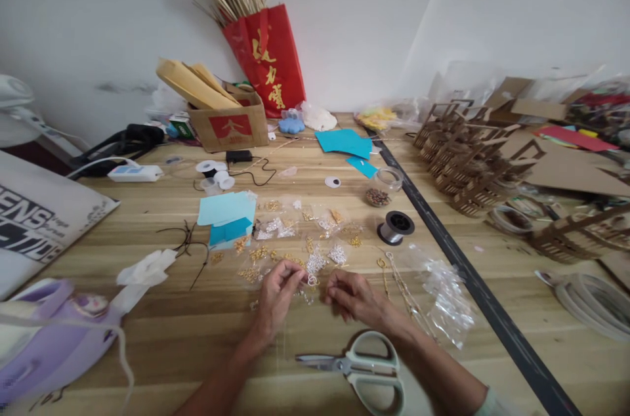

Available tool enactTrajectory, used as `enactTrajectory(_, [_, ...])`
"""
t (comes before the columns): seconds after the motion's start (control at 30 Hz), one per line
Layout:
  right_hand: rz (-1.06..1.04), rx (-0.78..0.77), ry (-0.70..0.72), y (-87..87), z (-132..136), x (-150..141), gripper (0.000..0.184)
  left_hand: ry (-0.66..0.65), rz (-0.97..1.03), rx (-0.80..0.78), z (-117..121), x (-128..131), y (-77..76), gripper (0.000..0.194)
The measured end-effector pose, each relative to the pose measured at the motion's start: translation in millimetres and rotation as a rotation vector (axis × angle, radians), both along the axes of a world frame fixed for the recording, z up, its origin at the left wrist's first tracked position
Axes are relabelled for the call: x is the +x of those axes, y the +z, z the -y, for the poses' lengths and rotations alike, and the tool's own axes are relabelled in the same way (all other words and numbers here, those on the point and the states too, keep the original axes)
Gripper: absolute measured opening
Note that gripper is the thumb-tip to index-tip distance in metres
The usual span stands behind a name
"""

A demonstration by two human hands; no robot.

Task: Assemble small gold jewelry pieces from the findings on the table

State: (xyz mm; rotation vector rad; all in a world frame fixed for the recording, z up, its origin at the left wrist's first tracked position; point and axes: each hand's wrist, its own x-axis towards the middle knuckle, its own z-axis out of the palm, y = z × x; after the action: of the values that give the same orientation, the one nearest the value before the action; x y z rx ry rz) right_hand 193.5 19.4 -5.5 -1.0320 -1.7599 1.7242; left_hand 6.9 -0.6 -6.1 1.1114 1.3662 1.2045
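Observation:
My left hand (276, 294) and my right hand (353, 296) rest close together on the wooden table (167, 331), both with fingers pinched shut. Between the fingertips lies a small silver and gold ornament (311, 282), too small to make out; the left fingers pinch at it. Just beyond the hands, several small gold and silver charms (295, 242) lie scattered, some in clear little bags. A gold chain (401, 285) stretches along the table to the right of my right hand. White-handled scissors (361, 367) lie near my forearms.
A spool of silver wire (396, 227), a small clear jar of beads (382, 187), light blue paper sheets (227, 214), a clear plastic bag (445, 298), a cardboard box (231, 122), a red bag with dried stalks (268, 58), stacked wooden cut-out frames (467, 160), a purple bag (54, 337).

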Motion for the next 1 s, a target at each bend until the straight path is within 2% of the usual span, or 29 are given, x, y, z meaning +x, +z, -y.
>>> enactTrajectory(0.17, [-0.043, -0.109, -0.004, -1.6, -0.2, -0.9, 0.033, 0.014, 0.022, 0.015, -1.7, -0.7, 0.1, 0.015])
enactTrajectory(0.3, [-0.045, -0.147, 0.02, -1.5, -1.6, -0.3, 0.033, 0.014, 0.035, 0.01, -2.6, -1.4, -0.5, 0.016])
enactTrajectory(0.43, [0.002, -0.037, 0.029, 0.4, -3.7, 1.9, 0.028, 0.001, 0.029, 0.005, -3.1, -2.9, 0.2, 0.014])
enactTrajectory(0.57, [0.039, 0.072, -0.022, -0.3, -6.1, 5.0, 0.03, -0.018, 0.003, 0.026, -3.6, -4.5, 2.2, 0.012])
enactTrajectory(0.8, [0.107, 0.109, -0.078, 1.7, -3.5, 5.5, 0.027, -0.051, -0.033, 0.048, -2.3, -5.3, -0.3, 0.014])
enactTrajectory(1.0, [0.197, 0.297, -0.108, 5.5, -1.0, 1.7, 0.021, -0.089, -0.059, 0.062, -0.4, -2.9, -4.7, 0.015])
